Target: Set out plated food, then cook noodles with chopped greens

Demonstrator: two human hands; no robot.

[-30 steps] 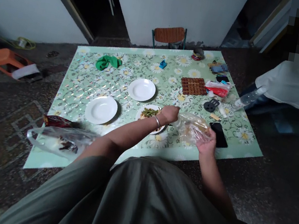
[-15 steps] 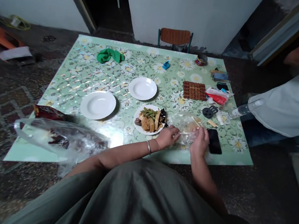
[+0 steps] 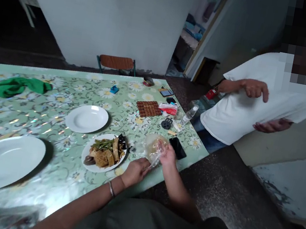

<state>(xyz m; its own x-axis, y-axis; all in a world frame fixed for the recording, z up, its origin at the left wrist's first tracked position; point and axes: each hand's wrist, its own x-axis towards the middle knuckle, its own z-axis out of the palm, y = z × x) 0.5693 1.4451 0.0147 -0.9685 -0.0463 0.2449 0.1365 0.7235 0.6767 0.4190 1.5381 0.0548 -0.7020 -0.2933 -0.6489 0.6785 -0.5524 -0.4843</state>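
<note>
A clear plastic bag [image 3: 151, 146] with something pale and round in it lies at the table's near edge, between my hands. My left hand [image 3: 136, 171], a bracelet on its wrist, is closed on the bag's near side. My right hand [image 3: 167, 153] grips the bag from the right, its fingers partly hidden by the plastic. Just left of the bag is a white plate of food [image 3: 84, 156] with green vegetables, brown strips and dark pieces. Right beside my right hand lies a black phone [image 3: 177, 148].
White plates [image 3: 87, 118] stand to the left, near a green cloth [image 3: 21, 87]. A woven mat [image 3: 148, 108], slotted black utensil [image 3: 166, 123], red-and-white packet [image 3: 168, 109] and bottle [image 3: 190, 115] are farther back. A person in a white shirt [image 3: 256, 97] stands beyond the right edge.
My view has swung to the right and closer, so the table shifts left. Both hands stay on the plastic bag. The other person's arm is now bent in front of their chest.
</note>
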